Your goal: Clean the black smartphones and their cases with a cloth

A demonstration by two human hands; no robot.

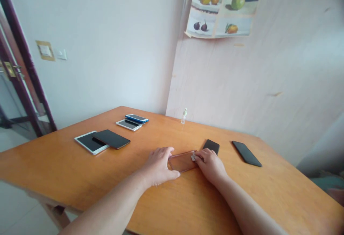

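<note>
A see-through phone case [182,162] with a pinkish edge lies on the wooden table in front of me. My left hand [160,165] is curved around its left end, thumb on the near side and fingers on the far side. At the case's right end, my right hand [211,164] pinches a small white piece [193,156] that looks like a wipe or tissue, pressed against the case. Just behind my right hand lies a dark phone [212,145], its near part hidden by the hand.
To the right lies a black phone [246,153]. On the left a black tablet [113,139] overlaps a white-framed tablet [90,142]. Further back, a blue-edged phone [137,118] rests partly on a white phone [128,124]. A small pump bottle [184,116] stands by the wall.
</note>
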